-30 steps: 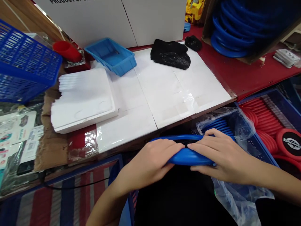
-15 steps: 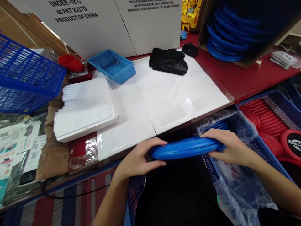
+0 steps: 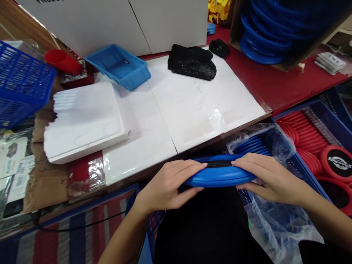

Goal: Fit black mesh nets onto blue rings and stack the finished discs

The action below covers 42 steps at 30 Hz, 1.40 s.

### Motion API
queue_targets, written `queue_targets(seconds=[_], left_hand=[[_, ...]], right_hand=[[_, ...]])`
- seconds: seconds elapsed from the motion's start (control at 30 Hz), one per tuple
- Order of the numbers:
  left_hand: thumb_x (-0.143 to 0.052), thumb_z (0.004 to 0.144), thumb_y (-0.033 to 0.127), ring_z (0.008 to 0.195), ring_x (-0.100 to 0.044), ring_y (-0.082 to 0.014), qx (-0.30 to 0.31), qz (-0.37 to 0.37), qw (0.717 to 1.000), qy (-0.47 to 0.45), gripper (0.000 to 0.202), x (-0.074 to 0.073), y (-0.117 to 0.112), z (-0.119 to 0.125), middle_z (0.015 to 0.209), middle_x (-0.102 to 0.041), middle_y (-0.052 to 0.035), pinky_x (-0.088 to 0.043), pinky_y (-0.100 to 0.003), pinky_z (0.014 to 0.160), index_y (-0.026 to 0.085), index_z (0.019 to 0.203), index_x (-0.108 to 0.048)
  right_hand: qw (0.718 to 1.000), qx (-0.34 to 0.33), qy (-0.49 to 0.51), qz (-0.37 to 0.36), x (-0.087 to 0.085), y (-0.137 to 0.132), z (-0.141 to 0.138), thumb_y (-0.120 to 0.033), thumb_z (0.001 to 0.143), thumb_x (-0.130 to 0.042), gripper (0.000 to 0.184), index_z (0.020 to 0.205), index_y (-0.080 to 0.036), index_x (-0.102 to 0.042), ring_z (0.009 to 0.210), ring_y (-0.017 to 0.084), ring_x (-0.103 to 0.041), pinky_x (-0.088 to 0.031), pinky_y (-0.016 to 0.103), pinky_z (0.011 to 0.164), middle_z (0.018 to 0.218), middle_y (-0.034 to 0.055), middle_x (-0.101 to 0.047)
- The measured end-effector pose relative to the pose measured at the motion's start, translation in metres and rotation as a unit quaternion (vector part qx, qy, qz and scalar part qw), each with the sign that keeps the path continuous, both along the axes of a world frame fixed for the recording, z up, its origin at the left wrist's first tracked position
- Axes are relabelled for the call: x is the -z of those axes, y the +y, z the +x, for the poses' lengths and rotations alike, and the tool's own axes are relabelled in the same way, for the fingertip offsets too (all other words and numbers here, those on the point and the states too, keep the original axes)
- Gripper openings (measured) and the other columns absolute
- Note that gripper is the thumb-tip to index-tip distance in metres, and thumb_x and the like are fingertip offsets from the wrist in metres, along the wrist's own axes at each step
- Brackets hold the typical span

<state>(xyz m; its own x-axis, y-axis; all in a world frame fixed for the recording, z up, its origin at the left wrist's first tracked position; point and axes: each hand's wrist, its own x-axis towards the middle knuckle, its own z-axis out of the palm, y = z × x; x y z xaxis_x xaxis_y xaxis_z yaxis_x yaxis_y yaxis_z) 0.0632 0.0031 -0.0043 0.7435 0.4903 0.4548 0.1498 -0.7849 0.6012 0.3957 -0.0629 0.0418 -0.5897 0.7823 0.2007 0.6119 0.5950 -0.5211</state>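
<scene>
Between my two hands, over my lap and just in front of the table edge, is a round blue plastic disc (image 3: 220, 179) with a dark centre, seen nearly edge-on. It may be several stacked discs; the grooves in its rim leave this unclear. My left hand (image 3: 172, 183) grips its left side, fingers on top and thumb below. On the right side my right hand (image 3: 265, 176) holds it in the same way. Just behind the right hand, more blue discs (image 3: 252, 145) stand in a plastic-lined blue crate (image 3: 286, 146).
White boards (image 3: 189, 110) cover the table, with black gloves (image 3: 192, 62), a blue tray (image 3: 121, 66) and a foam block (image 3: 85, 121) on them. Red discs (image 3: 305, 132) fill a crate at right. A carton (image 3: 291, 64) of blue rings stands at the back right.
The blue disc has tipped so that its dark centre shows between my hands. Both hands have shifted their grip on it. My view has turned slightly right and down.
</scene>
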Motion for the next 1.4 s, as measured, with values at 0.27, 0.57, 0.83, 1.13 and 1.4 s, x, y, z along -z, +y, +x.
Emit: queue_targets(seconds=[0.27, 0.57, 0.83, 1.13, 1.4], left_hand=[[-0.08, 0.095, 0.027, 0.097, -0.082, -0.0264, -0.049, 0.037, 0.998, -0.013, 0.048, -0.006, -0.01, 0.014, 0.114, -0.082, -0.0136, -0.067, -0.036, 0.082, 0.011, 0.137, -0.065], [-0.082, 0.094, 0.032, 0.105, -0.079, -0.0263, -0.06, -0.042, 0.996, -0.052, 0.046, 0.007, 0.002, -0.021, 0.117, -0.081, -0.0126, -0.064, -0.038, 0.096, 0.018, 0.136, -0.069], [-0.08, 0.097, 0.037, 0.117, -0.075, -0.0285, -0.039, -0.119, 0.992, 0.029, 0.054, 0.007, -0.001, -0.058, 0.127, -0.077, -0.0142, -0.06, -0.039, 0.102, 0.021, 0.146, -0.064], [-0.067, 0.105, 0.033, 0.103, -0.077, -0.029, 0.002, 0.025, 0.993, 0.115, 0.054, -0.006, -0.019, -0.001, 0.13, -0.076, -0.0171, -0.063, -0.041, 0.084, 0.013, 0.153, -0.054], [-0.072, 0.1, 0.028, 0.122, -0.073, -0.0271, -0.014, -0.092, 0.994, 0.064, 0.052, 0.003, -0.015, -0.028, 0.132, -0.075, -0.0135, -0.061, -0.04, 0.104, 0.02, 0.15, -0.057]], right_hand=[[0.996, 0.027, 0.004, 0.084, 0.0, -0.002, -0.016, -0.028, 0.104, -0.068, 0.039, 0.14, -0.014, -0.061, 0.094, 0.028, -0.075, -0.058, 0.043, 0.081, 0.114, 0.0145, -0.079], [0.999, 0.034, 0.009, 0.015, -0.005, 0.015, -0.015, -0.04, 0.098, -0.078, 0.06, 0.149, -0.019, -0.055, 0.111, 0.029, -0.076, -0.062, 0.043, 0.093, 0.128, 0.0135, -0.078], [0.998, 0.002, 0.061, -0.029, 0.022, 0.015, 0.007, -0.03, 0.102, -0.071, 0.046, 0.145, -0.024, -0.056, 0.111, 0.025, -0.075, -0.062, 0.037, 0.094, 0.124, 0.0103, -0.076], [0.995, -0.061, 0.017, -0.076, 0.028, 0.006, -0.016, -0.041, 0.105, -0.069, 0.059, 0.157, -0.022, -0.047, 0.122, 0.028, -0.071, -0.059, 0.043, 0.107, 0.136, 0.0143, -0.072], [0.996, -0.029, 0.038, -0.081, 0.029, 0.002, -0.001, -0.039, 0.103, -0.072, 0.054, 0.151, -0.024, -0.053, 0.096, 0.023, -0.074, -0.061, 0.036, 0.086, 0.119, 0.0094, -0.076]])
